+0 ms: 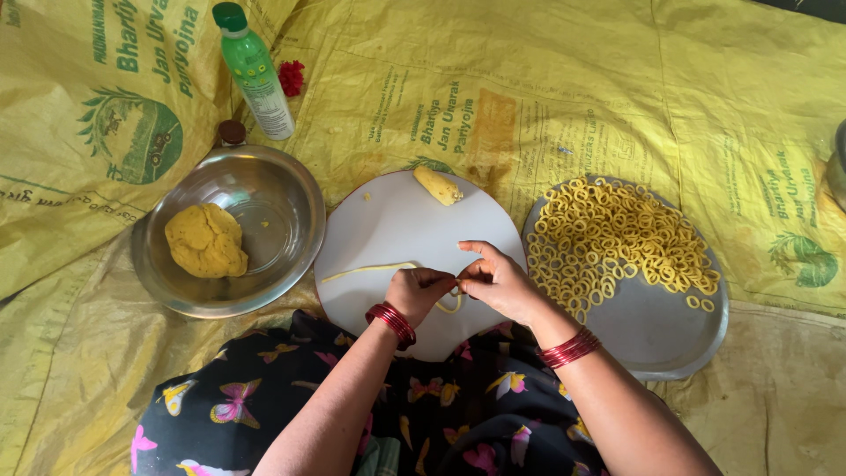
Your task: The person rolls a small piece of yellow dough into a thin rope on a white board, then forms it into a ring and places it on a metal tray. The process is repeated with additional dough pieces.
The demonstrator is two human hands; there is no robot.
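Both hands pinched the near end of a thin dough rope (370, 270): the left hand (421, 289) and right hand (495, 278) met fingertip to fingertip over the round white board (397, 220). Beside it, a steel plate (652, 326) held 1 heap of dough rings (617, 238); a steel bowl (273, 189) held a dough lump (206, 241).

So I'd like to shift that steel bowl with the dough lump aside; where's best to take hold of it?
Probably grip the steel bowl by its broad flared rim, from the near left edge. The dough lump sits low inside on that side, so its weight stays close, and the green bottle crowds the far rim.
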